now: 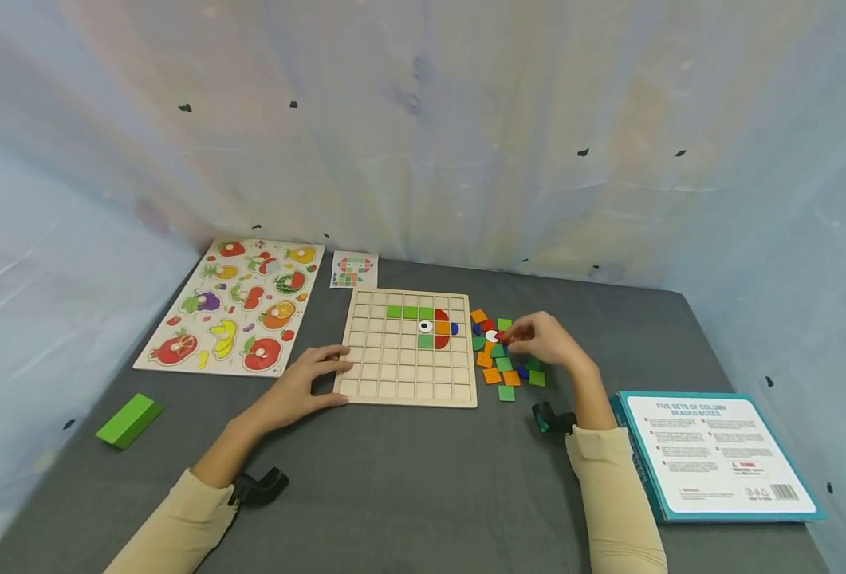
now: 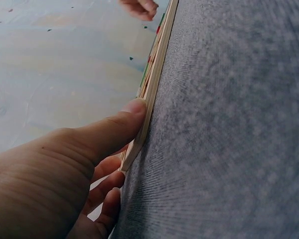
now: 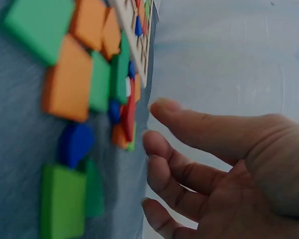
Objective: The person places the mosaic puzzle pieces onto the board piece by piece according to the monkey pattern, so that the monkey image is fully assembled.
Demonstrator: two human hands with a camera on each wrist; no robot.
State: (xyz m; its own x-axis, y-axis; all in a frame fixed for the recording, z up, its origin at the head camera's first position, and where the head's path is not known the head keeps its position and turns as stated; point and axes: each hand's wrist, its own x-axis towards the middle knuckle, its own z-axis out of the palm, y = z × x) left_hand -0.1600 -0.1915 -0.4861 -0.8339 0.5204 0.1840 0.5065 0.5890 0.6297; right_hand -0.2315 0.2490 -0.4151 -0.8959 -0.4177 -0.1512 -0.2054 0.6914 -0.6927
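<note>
A light wooden grid board [image 1: 379, 372] lies flat on the grey cloth, with green, red and orange pieces and a white-and-black eye piece [image 1: 426, 326] set in its upper right part. Along the board's left edge rests my left hand [image 1: 299, 385], fingers spread, the thumb by the near corner; the left wrist view shows the thumb [image 2: 117, 132] against the board's rim. Over the loose pieces [image 1: 503, 364] right of the board is my right hand [image 1: 544, 339], fingertips close to a red piece [image 3: 129, 117]. In the right wrist view a gap shows between its thumb and fingers.
A small pattern card [image 1: 353, 269] lies behind the board. To the left are a fruit puzzle board [image 1: 232, 307] and a green block [image 1: 129, 421]. On the right lies a teal-edged box [image 1: 717, 454]. Plastic sheeting [image 1: 423, 159] hangs behind the table.
</note>
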